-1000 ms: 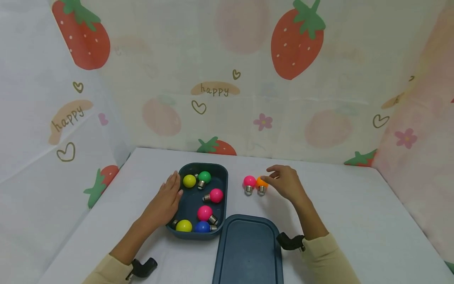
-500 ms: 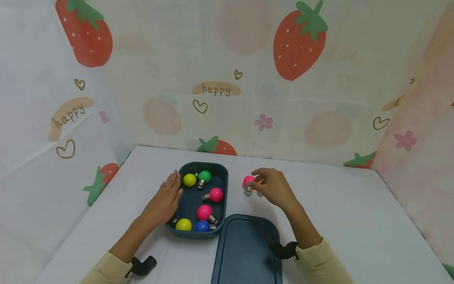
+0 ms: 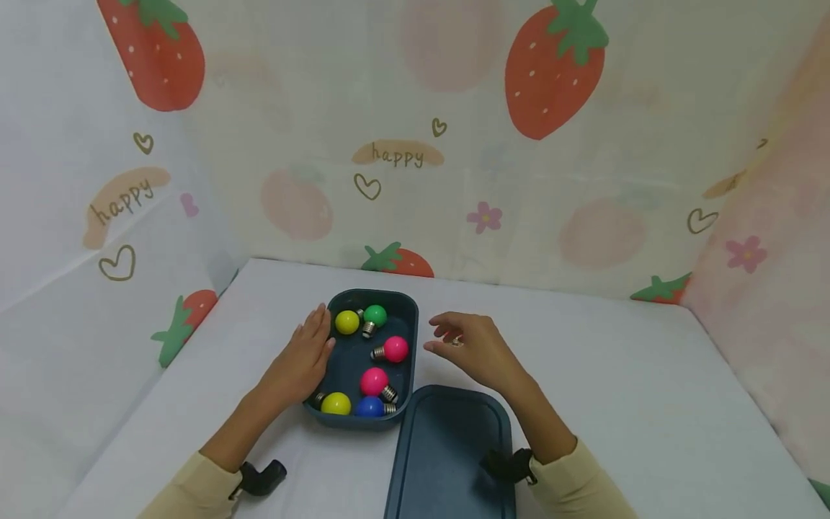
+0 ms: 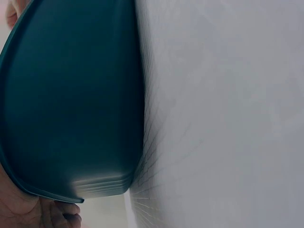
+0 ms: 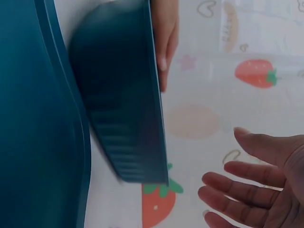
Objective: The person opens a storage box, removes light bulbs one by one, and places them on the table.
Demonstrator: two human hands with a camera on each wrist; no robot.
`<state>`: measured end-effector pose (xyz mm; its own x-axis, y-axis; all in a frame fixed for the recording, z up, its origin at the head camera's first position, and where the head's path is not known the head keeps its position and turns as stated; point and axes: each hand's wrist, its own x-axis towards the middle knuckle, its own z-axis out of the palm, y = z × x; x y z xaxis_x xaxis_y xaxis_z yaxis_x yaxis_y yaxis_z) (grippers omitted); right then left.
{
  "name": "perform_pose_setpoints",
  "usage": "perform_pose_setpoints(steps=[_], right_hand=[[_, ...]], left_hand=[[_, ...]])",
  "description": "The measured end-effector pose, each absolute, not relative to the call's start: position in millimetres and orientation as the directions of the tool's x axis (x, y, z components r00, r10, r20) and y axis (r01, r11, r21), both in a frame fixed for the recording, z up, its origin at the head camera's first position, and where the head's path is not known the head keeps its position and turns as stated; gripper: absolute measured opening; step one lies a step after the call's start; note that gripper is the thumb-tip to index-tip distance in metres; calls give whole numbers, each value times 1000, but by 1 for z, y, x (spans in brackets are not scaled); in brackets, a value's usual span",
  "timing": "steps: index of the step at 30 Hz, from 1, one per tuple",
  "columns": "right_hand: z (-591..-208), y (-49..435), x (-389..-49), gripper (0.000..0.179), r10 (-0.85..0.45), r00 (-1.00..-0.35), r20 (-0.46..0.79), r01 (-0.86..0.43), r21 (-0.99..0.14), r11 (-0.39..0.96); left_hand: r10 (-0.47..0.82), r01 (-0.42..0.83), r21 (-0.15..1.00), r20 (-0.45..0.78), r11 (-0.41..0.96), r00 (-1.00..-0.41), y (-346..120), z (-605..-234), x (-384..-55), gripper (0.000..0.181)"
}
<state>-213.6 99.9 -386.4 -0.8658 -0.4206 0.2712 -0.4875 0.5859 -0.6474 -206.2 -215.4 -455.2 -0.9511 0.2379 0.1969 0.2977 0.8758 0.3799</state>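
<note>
My left hand [image 3: 301, 357] lies with straight fingers along the left rim of a dark blue plastic box [image 3: 415, 339]. Inside that box are several small light bulbs: a yellow bulb [image 3: 346, 322], a green bulb [image 3: 375, 315], a pink bulb [image 3: 395, 349], another pink bulb [image 3: 374, 382], another yellow bulb [image 3: 336, 404] and a blue bulb [image 3: 369, 406]. Right of the box hovers my right hand [image 3: 476, 349], its fingers spread and loosely bent in the right wrist view. A bit of metal bulb base [image 3: 457, 340] shows between its fingers; the bulbs there are otherwise hidden.
The box's dark blue lid [image 3: 454, 454] lies flat at the box's front right corner, under my right forearm. A white cloth covers the table [image 3: 616, 375]. Strawberry-printed sheets [image 3: 532, 216] rise behind and at both sides.
My right hand has moved left from the orange bulb, over the spot where the pink and orange bulbs were, covering them. The left hand stays at the box's rim.
</note>
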Motion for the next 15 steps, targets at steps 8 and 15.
perform_pose_setpoints(steps=[8,15], right_hand=[[-388,84,-206,37,-504,-811,298,-570,-601,561],[-391,66,-202,42,-594,-756,276,-630,-553,545]], left_hand=[[234,283,376,172,882,-957,-216,-452,-207,61],[239,296,378,191,877,-952,-216,-454,-206,60]])
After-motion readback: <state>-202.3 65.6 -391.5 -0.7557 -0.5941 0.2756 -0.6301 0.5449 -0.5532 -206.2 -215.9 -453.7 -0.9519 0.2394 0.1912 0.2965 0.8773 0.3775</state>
